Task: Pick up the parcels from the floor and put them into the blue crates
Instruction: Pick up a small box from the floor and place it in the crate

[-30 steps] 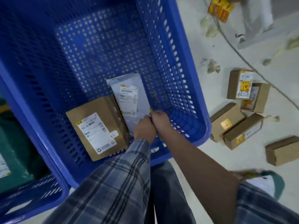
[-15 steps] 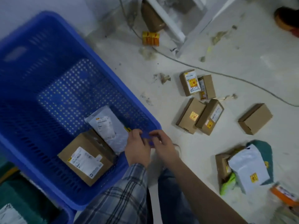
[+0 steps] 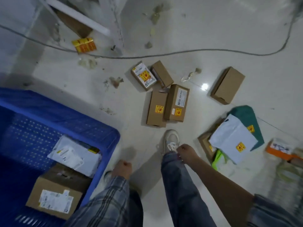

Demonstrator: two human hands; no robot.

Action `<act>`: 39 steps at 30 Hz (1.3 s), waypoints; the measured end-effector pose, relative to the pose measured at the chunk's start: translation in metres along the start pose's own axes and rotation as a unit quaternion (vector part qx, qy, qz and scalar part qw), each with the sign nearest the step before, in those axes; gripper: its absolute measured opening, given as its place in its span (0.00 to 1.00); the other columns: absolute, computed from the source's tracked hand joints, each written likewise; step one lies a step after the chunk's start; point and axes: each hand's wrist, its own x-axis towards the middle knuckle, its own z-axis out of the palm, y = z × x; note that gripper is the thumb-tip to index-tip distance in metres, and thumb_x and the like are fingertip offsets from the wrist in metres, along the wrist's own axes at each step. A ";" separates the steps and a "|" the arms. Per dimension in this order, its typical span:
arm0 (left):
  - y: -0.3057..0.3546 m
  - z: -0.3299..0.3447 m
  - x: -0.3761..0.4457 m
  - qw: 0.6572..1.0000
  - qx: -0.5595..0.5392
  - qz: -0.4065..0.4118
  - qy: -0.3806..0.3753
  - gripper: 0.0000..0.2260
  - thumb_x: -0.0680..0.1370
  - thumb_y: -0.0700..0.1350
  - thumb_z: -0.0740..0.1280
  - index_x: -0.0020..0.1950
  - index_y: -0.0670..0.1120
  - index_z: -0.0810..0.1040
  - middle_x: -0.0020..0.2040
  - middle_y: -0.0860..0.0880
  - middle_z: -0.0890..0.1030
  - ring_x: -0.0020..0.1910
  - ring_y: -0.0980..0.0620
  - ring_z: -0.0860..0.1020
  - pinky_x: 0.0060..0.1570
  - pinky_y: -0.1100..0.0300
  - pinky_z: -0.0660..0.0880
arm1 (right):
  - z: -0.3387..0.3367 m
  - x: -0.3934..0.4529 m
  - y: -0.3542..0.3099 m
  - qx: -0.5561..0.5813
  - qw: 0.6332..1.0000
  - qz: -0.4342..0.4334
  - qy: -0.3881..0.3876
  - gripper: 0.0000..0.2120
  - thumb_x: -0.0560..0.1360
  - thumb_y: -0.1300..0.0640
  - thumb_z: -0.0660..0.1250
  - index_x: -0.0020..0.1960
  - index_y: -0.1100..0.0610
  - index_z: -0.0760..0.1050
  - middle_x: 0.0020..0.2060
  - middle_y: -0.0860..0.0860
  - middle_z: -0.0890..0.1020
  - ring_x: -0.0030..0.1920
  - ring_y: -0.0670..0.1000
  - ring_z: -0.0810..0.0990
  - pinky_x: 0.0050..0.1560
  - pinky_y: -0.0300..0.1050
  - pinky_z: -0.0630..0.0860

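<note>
Four cardboard boxes [image 3: 165, 94] cluster on the floor [image 3: 213, 38] just ahead of your shoe [image 3: 170, 141], stiff and probably light, so grab one across its long sides; both your left hand [image 3: 122, 167] and right hand [image 3: 186, 152] are curled with nothing in them, blue crate [image 3: 108, 133] at your left already holding parcels

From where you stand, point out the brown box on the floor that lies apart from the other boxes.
The plain brown box at upper right: it lies alone and shows no sticker, while the four others are clustered together.
</note>
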 end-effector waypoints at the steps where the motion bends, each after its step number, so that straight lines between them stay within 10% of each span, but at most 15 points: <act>1: 0.007 0.006 0.002 1.000 -0.014 -0.019 -0.013 0.07 0.77 0.39 0.58 0.48 0.37 0.74 0.54 0.33 0.79 0.52 0.36 0.79 0.55 0.45 0.75 | -0.011 0.003 0.000 0.028 1.000 -0.002 0.004 0.07 0.78 0.58 0.57 0.42 0.55 0.71 0.43 0.57 0.78 0.45 0.56 0.75 0.54 0.54 0.76; 12: 0.205 0.055 0.002 0.991 0.045 0.130 -0.001 0.07 0.79 0.46 0.57 0.52 0.46 0.72 0.48 0.46 0.77 0.50 0.44 0.77 0.55 0.52 0.74 | -0.056 0.081 -0.011 0.159 0.987 0.025 -0.004 0.07 0.77 0.59 0.58 0.41 0.56 0.70 0.43 0.59 0.78 0.42 0.56 0.77 0.47 0.51 0.77; 17: 0.252 0.088 0.063 0.980 0.026 0.192 -0.033 0.02 0.78 0.44 0.63 0.49 0.46 0.71 0.37 0.53 0.72 0.36 0.55 0.72 0.36 0.61 0.69 | -0.058 0.141 -0.008 0.353 0.933 0.064 -0.035 0.09 0.79 0.59 0.58 0.56 0.63 0.71 0.40 0.56 0.78 0.39 0.52 0.77 0.40 0.42 0.76; 22: 0.257 0.112 0.134 0.994 -0.030 0.105 -0.031 0.31 0.76 0.50 0.68 0.74 0.42 0.60 0.69 0.43 0.72 0.65 0.43 0.73 0.64 0.47 0.72 | -0.032 0.195 0.003 0.459 0.878 0.118 -0.061 0.10 0.79 0.57 0.57 0.55 0.61 0.70 0.44 0.56 0.78 0.46 0.53 0.78 0.46 0.45 0.76; 26: 0.248 0.128 0.164 0.991 -0.080 0.106 -0.013 0.27 0.74 0.51 0.70 0.69 0.43 0.66 0.63 0.47 0.76 0.56 0.47 0.77 0.51 0.58 0.75 | 0.000 0.224 0.002 0.521 0.841 0.120 -0.080 0.12 0.80 0.51 0.58 0.57 0.59 0.68 0.56 0.57 0.78 0.57 0.55 0.77 0.61 0.50 0.75; 31: 0.243 0.149 0.171 0.986 -0.102 0.128 0.011 0.24 0.71 0.51 0.74 0.61 0.45 0.70 0.54 0.49 0.80 0.53 0.48 0.79 0.58 0.51 0.75 | 0.020 0.242 -0.002 0.557 0.821 0.094 -0.077 0.23 0.79 0.45 0.58 0.67 0.58 0.70 0.61 0.56 0.78 0.60 0.54 0.77 0.56 0.47 0.77; 39: 0.242 0.148 0.135 0.976 -0.119 0.115 -0.144 0.20 0.74 0.51 0.70 0.63 0.45 0.75 0.58 0.47 0.81 0.55 0.49 0.80 0.58 0.54 0.76 | -0.020 0.215 -0.009 0.676 0.733 0.066 -0.026 0.20 0.77 0.49 0.64 0.63 0.60 0.73 0.58 0.57 0.81 0.59 0.55 0.79 0.58 0.50 0.77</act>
